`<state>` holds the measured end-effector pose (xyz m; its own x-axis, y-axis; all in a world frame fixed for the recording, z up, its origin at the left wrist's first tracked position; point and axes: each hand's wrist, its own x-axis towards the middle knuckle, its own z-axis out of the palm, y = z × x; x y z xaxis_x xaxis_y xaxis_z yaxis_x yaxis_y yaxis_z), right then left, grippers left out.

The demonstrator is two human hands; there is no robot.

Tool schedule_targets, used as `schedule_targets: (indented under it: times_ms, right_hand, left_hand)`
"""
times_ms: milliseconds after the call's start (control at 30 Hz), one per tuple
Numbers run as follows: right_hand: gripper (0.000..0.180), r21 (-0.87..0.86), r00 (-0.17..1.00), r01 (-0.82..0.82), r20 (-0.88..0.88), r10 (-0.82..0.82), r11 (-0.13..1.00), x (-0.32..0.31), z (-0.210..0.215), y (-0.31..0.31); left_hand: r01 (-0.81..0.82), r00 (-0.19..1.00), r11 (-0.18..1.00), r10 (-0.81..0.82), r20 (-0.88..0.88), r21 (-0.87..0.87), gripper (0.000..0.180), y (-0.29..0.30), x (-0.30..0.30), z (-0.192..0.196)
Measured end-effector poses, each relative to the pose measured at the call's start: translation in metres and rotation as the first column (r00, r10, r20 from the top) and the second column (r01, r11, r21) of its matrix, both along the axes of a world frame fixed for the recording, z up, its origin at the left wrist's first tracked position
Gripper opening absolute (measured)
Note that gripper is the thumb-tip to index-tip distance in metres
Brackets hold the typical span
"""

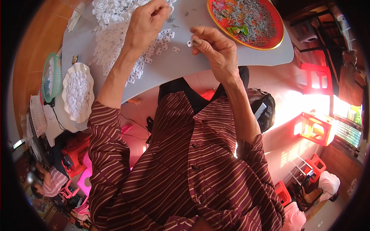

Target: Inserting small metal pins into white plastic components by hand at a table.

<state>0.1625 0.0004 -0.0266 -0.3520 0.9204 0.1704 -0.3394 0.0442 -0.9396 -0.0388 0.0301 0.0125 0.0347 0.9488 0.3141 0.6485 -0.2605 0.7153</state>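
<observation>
My right hand [217, 50] pinches a small white plastic piece with holes [189, 44] between thumb and fingers, above the grey table [181, 63]. My left hand [148, 25] is closed, its fingers curled at the edge of a big heap of similar white pieces [111, 42]. Whether those fingers hold anything is hidden. Between the hands a loose white piece [176, 49] lies on the tabletop. Beyond my right hand is a round red tray with a gold rim [279, 29], filled with small grey pieces [250, 19] and a few green scraps [237, 30].
At left, a scalloped white dish [90, 86] holds more white pieces, beside a green mesh basket [57, 79]. Red plastic stools [318, 77] stand on the floor at right. A black bag [266, 111] is near my right forearm. Other people sit in the lower corners.
</observation>
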Motion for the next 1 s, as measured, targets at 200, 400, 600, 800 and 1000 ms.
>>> schedule_targets:
  times_ms: [200,400,600,800,1000]
  right_hand:
    - [0.023,-0.025,1.0,-0.015,-0.024,0.014,1.0,0.002,-0.001,0.0]
    - [0.025,-0.014,0.999,-0.003,-0.049,0.002,1.0,0.0,0.0,-0.002]
    - [0.021,-0.015,0.998,0.058,0.025,-0.057,0.998,-0.001,0.003,-0.005]
    - [0.016,0.011,0.987,0.157,0.034,-0.157,0.988,-0.007,0.001,-0.008]
    - [0.014,0.214,0.979,0.172,0.066,-0.19,0.961,-0.009,-0.003,-0.01]
  left_hand:
    - [0.148,0.813,0.983,-0.056,0.579,-0.113,0.022,-0.036,0.017,-0.002]
    - [0.234,0.711,0.944,-0.004,0.703,-0.232,0.021,-0.051,0.024,0.001]
    - [0.275,0.619,0.938,-0.006,0.785,-0.209,0.02,-0.063,0.029,0.004]
    - [0.256,0.57,0.936,0.054,0.82,-0.24,0.016,-0.073,0.041,0.001]
    - [0.216,0.473,0.963,0.043,0.88,-0.163,0.016,-0.07,0.048,-0.016]
